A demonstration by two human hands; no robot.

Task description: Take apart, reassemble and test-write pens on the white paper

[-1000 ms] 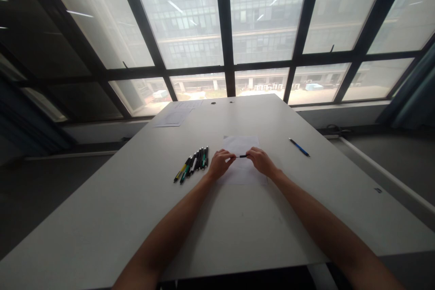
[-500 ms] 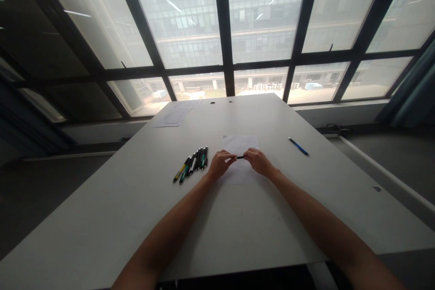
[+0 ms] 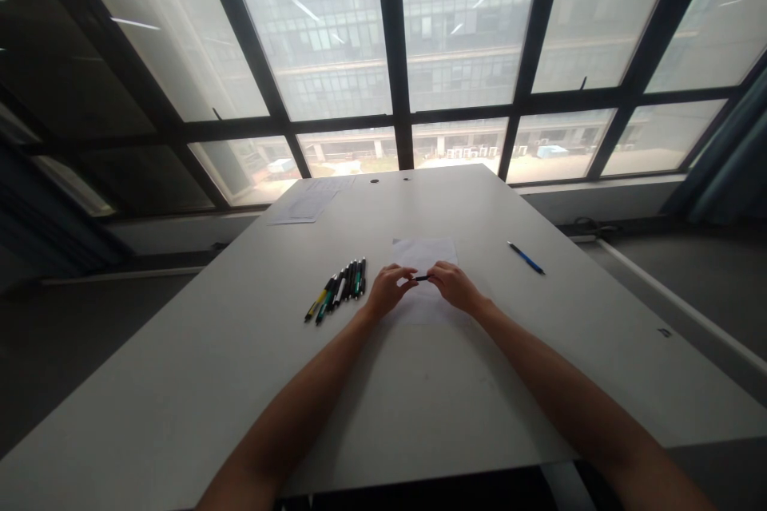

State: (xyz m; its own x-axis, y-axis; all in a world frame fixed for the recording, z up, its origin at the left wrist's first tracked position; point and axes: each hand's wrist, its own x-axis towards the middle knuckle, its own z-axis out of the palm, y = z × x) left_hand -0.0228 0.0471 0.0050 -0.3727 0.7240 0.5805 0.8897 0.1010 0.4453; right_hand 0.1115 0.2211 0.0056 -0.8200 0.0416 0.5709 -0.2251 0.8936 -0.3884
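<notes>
1. The person's right hand [image 3: 453, 286] is closed with the fingertips on one end of a black pen [image 3: 422, 279].
2. The left hand [image 3: 387, 290] is at the other end of this pen, with thumb and forefinger a little bent around it; whether they press on it, one cannot tell.
3. The black pen lies almost level between the two hands, above a white sheet of paper [image 3: 425, 249] on the white table [image 3: 197, 367].
4. Near the left hand, to its left, there is a group of pens [image 3: 339, 292], side by side, with black, green, yellow and white parts.
5. To the right of the right hand, well apart, a blue pen [image 3: 526, 258] lies slantwise.
6. Farther away, printed papers [image 3: 298, 207] lie at the table's left edge.
7. Behind the table stand large windows [image 3: 335, 32] with dark frames.
</notes>
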